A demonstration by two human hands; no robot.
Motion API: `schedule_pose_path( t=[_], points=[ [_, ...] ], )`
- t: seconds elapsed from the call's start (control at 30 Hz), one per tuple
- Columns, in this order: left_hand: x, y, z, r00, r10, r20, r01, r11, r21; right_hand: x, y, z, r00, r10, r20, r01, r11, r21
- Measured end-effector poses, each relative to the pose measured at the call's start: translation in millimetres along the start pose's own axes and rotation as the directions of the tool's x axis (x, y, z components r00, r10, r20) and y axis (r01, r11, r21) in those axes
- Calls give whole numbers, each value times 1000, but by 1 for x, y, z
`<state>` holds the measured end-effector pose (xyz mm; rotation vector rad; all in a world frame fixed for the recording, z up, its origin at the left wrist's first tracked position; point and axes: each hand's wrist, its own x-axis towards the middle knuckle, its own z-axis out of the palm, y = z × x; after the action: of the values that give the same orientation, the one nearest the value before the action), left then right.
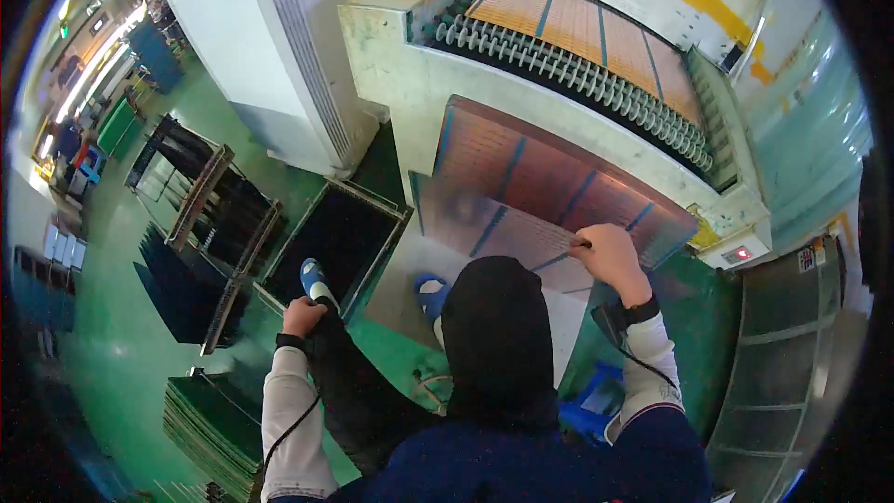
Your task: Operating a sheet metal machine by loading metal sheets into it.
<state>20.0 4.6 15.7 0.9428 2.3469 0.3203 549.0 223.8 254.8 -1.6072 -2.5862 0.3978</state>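
My left hand point(304, 317) rests on my left knee, its fingers curled against the black trouser leg point(358, 382). What, if anything, lies under those fingers is hidden. In front of the machine, my right hand point(610, 261) is raised with thumb and fingers pinched together. The small thing at its fingertips is too unclear to name. Behind it a copper-coloured panel point(549, 163) with blue stripes leans by the machine front. A paler, shiny striped area point(456, 214) shows below, close to my fingertips; whether it is a second sheet or a reflection, I cannot tell.
A roller conveyor machine point(577, 61) carries more striped copper panels. To the left are a black tray point(326, 237), a rack point(200, 214) with dark boards and a stack of green boards point(214, 428). A blue stool point(596, 401) stands by my right side, a metal cabinet point(778, 363) further right.
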Motion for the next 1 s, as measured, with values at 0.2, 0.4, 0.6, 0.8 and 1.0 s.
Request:
schedule_pose_path(
  t=[0.2,0.4,0.6,0.8,1.0],
  points=[
    [-1,7,-1,1000,0,22,0,1000,-15,-15,-2,-18,991,60,-119,-63,998,-20],
    [3,-2,6,1000,4,-6,-4,999,-41,-34,20,-77,892,284,-352,-77,862,501],
    [7,-13,12,999,34,-39,-32,999,31,-34,10,-82,570,732,-374,287,249,925],
    [3,-3,12,996,46,-79,-40,997,70,-21,18,-45,558,160,-814,85,965,248],
    [-8,4,-1,999,8,37,-6,998,-63,-16,-16,-31,938,278,-206,303,-375,876]
  ],
)
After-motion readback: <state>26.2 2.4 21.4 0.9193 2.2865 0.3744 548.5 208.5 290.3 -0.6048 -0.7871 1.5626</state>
